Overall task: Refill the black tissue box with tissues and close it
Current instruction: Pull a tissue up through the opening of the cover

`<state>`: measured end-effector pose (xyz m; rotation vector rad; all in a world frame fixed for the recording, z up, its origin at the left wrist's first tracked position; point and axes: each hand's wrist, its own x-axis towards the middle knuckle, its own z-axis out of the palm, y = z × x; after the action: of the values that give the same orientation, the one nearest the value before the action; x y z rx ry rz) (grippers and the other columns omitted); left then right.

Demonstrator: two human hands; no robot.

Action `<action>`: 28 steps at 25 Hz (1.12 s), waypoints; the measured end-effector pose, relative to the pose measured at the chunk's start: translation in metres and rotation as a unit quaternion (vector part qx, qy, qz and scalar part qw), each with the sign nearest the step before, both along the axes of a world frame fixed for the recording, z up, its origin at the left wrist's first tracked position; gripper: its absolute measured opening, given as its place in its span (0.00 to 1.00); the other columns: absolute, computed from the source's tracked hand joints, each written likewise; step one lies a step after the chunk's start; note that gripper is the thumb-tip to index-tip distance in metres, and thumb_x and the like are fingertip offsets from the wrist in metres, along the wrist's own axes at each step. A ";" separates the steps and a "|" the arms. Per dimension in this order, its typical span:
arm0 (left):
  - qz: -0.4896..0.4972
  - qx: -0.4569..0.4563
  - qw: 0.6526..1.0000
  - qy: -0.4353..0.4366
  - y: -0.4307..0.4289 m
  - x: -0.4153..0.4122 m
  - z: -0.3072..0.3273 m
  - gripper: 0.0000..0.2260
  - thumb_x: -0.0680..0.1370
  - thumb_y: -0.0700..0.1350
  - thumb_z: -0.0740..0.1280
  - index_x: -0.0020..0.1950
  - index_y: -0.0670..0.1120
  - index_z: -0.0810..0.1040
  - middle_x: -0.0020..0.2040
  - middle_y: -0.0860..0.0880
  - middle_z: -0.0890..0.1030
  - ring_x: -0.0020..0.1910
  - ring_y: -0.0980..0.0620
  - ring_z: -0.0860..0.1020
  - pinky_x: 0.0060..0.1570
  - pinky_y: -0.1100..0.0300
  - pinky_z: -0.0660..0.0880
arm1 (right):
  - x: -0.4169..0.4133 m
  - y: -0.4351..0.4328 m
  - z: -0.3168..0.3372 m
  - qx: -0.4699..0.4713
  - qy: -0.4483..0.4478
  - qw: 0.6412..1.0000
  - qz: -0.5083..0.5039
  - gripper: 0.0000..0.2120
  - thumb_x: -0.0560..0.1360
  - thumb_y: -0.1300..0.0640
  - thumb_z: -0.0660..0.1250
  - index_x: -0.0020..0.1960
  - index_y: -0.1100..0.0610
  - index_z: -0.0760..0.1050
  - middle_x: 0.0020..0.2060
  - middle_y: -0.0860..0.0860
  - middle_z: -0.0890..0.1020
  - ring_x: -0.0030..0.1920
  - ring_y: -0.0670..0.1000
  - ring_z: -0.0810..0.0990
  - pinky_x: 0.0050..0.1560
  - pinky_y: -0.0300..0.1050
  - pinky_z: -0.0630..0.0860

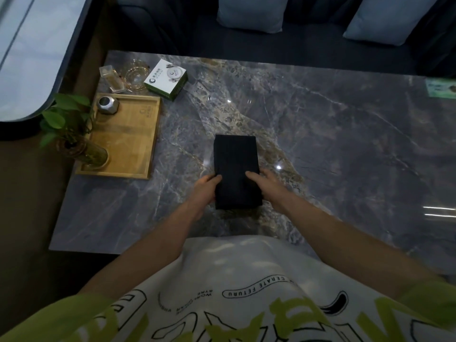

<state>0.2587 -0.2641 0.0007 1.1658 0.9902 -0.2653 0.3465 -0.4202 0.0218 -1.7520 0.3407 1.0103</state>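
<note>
The black tissue box lies flat on the grey marble table, near the front middle, long side running away from me. Its top face is plain black with no opening showing. My left hand grips the box's near left edge, thumb on top. My right hand holds the near right edge, fingers resting on the top face. No tissues are visible anywhere in view.
A wooden tray at the left carries a metal canister and a plant in a glass vase. Behind it stand a white-and-green box, a glass dish and a clear container. A dark sofa with cushions lies beyond the table.
</note>
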 end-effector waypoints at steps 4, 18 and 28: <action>0.022 0.039 0.997 -0.058 0.011 -0.014 -0.001 0.11 0.81 0.39 0.60 0.62 0.46 0.75 0.39 0.48 0.81 0.35 0.58 0.80 0.35 0.65 0.78 | -0.004 -0.004 0.008 0.070 0.056 0.995 -0.047 0.21 0.78 0.47 0.67 0.66 0.57 0.73 0.62 0.55 0.79 0.59 0.55 0.80 0.52 0.50 0.80; -0.043 -0.016 0.993 -0.111 -0.004 -0.011 0.006 0.11 0.77 0.35 0.65 0.56 0.47 0.79 0.55 0.46 0.82 0.52 0.49 0.82 0.44 0.57 0.81 | 0.002 0.004 0.015 0.024 0.030 0.999 0.028 0.36 0.60 0.28 0.73 0.59 0.51 0.76 0.52 0.48 0.82 0.50 0.48 0.81 0.46 0.44 0.79; -0.005 0.058 0.998 0.002 -0.002 -0.011 -0.018 0.20 0.79 0.42 0.64 0.71 0.44 0.68 0.56 0.44 0.79 0.52 0.48 0.78 0.38 0.63 0.72 | 0.002 -0.026 0.002 0.117 0.065 0.989 -0.063 0.15 0.78 0.51 0.67 0.63 0.56 0.75 0.55 0.53 0.82 0.54 0.54 0.81 0.50 0.50 0.79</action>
<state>0.2473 -0.2665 -0.0178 1.2751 1.0144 -0.2203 0.3481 -0.4463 0.0239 -1.4393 0.3936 1.0313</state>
